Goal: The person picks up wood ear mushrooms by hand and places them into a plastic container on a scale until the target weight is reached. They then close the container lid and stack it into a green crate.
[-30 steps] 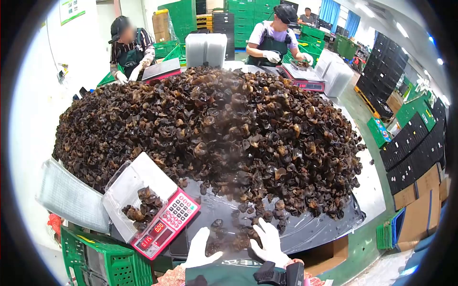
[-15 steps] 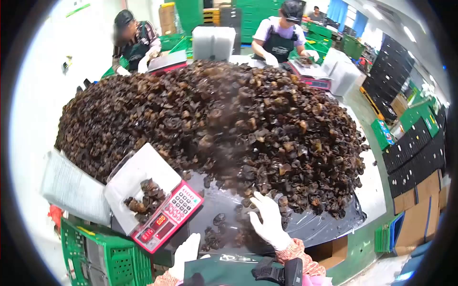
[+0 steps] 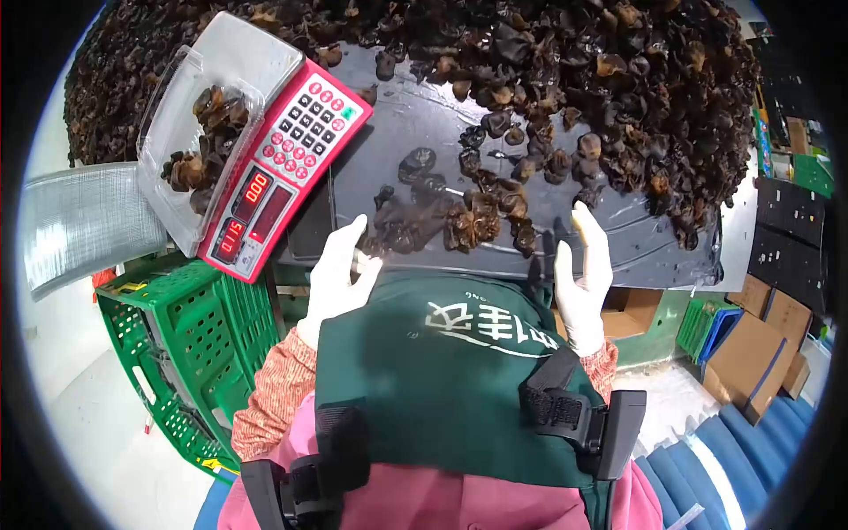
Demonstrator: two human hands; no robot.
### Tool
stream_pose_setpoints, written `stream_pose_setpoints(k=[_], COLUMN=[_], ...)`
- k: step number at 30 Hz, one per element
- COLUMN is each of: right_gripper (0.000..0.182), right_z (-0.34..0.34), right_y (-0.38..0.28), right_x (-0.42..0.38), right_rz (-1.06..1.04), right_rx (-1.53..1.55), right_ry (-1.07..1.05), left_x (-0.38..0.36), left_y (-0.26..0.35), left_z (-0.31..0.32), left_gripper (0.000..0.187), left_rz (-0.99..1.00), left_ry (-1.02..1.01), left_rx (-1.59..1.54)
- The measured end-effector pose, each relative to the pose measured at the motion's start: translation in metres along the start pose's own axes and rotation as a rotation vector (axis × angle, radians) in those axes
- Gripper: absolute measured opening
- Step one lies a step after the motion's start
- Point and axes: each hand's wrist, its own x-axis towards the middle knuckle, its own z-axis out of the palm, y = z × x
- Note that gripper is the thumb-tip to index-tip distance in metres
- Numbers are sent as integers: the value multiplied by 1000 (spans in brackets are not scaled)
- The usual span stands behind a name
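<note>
My left hand (image 3: 340,272), in a white glove, is at the table's front edge with thumb and fingers apart. Just beyond its fingertips lies a small loose group of dark wood ear mushrooms (image 3: 473,221). To the right of that group is my right hand (image 3: 585,278), also gloved in white, its thumb and fingers spread with nothing between them. On the left stands a red digital scale (image 3: 296,141) with lit red figures. A clear plastic box (image 3: 159,132) rests on it, with several wood ears (image 3: 216,132) inside.
A large heap of wood ears (image 3: 530,44) covers the far part of the grey table surface (image 3: 389,115). Stacked clear plastic boxes (image 3: 88,221) are at the left. Green crates (image 3: 194,344) stand below the scale, and cardboard (image 3: 751,353) leans on the right.
The view has tilted down, so the co-workers are out of sight. My right hand has drawn back from the heap's edge, and both hands now flank the small group of wood ears.
</note>
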Motion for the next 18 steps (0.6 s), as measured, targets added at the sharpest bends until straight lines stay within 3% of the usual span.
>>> stream_pose_setpoints(k=[2, 3, 6, 10, 14, 15, 18], right_gripper=[47, 47, 49, 56, 50, 45, 46], right_z=[3, 4, 6, 12, 20, 22, 40], right_y=[0, -2, -17, -26, -28, -35, -49], right_x=[0, -1, 0, 4, 6, 11, 24], right_rz=[-2, 0, 158, 201, -48, -103, -315], right_rx=[-2, -3, 104, 4, -91, -96, -187], right_ry=[-13, -23, -76, -102, -83, -115, -189], left_x=[3, 2, 7, 15, 28, 31, 36], left_y=[5, 11, 26, 23, 31, 32, 38], left_z=[-1, -7, -13, -6, 3, 4, 6], left_gripper=[70, 83, 91, 104, 110, 105, 106], left_rz=[52, -50, 1, 95, 57, 150, 43], left_ry=[16, -41, -24, -78, -147, -135, -213], left_rx=[31, 67, 316, 478, 538, 595, 584])
